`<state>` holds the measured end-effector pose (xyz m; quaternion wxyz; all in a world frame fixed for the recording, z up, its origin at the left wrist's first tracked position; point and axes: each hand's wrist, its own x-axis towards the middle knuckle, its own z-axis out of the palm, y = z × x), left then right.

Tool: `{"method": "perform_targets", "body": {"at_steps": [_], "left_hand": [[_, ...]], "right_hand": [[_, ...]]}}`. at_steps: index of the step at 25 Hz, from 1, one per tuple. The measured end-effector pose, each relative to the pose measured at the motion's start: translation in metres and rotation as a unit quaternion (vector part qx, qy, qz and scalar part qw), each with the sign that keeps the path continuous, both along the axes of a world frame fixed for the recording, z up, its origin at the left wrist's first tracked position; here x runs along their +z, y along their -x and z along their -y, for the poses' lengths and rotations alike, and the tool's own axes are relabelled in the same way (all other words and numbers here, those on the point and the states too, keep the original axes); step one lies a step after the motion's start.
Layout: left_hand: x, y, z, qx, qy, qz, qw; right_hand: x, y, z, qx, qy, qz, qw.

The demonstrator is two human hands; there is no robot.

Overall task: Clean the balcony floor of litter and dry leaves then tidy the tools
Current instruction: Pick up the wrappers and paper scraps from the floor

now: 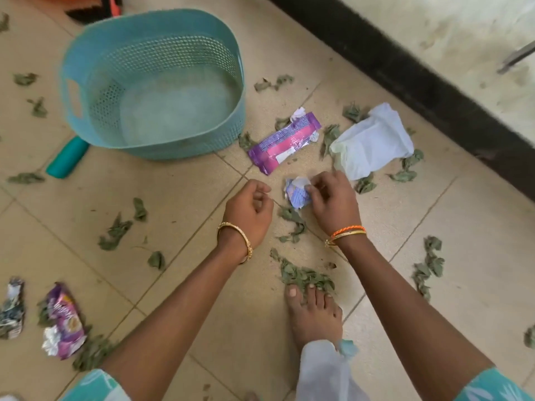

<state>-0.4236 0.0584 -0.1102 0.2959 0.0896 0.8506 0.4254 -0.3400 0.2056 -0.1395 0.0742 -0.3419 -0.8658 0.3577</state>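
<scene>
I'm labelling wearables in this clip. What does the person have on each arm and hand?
The left hand has one gold bangle at the wrist. The right hand has an orange braided band with a thin gold bangle just below it. Both forearms are bare; short teal sleeves with a pale print show at the frame's bottom. No gloves or rings are visible.

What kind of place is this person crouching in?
Probably a home balcony or a similar semi-outdoor floor. Beige floor tiles run up to a stained wall with a dark skirting, and dry leaves lie scattered around a teal basket.
</scene>
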Motion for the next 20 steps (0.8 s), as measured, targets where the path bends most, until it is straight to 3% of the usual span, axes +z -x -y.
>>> {"method": "perform_targets", "body": {"at_steps": [3, 6, 9, 13, 15, 18, 20], "left_hand": [[-0.008, 0.004, -0.009, 0.014, -0.049, 0.031, 0.998], [0.003, 0.006, -0.021, 0.07, -0.105, 0.122, 0.984], [0.018, 0.002, -0.031, 0.067, -0.137, 0.223, 0.963], [0.025, 0.008, -0.032, 0.206, -0.207, 0.259, 0.921], [0.024, 0.02, -0.025, 0.245, -0.183, 0.241, 0.921], [0.02, 0.035, -0.017, 0.246, -0.119, 0.24, 0.931], [0.023, 0.04, -0.017, 0.247, -0.087, 0.251, 0.932]], "right_hand": [[0.009, 0.001, -0.008, -0.082, 0.089, -0.087, 0.989], [0.027, 0.007, -0.01, -0.139, 0.212, -0.165, 0.953], [0.038, 0.017, 0.002, -0.109, 0.248, -0.202, 0.941], [0.043, 0.028, 0.026, 0.035, 0.129, -0.095, 0.986], [0.046, 0.036, 0.018, 0.059, 0.04, -0.08, 0.994], [0.033, 0.058, -0.005, 0.142, -0.19, -0.009, 0.972], [0.023, 0.071, -0.009, 0.187, -0.233, 0.038, 0.954]]}}
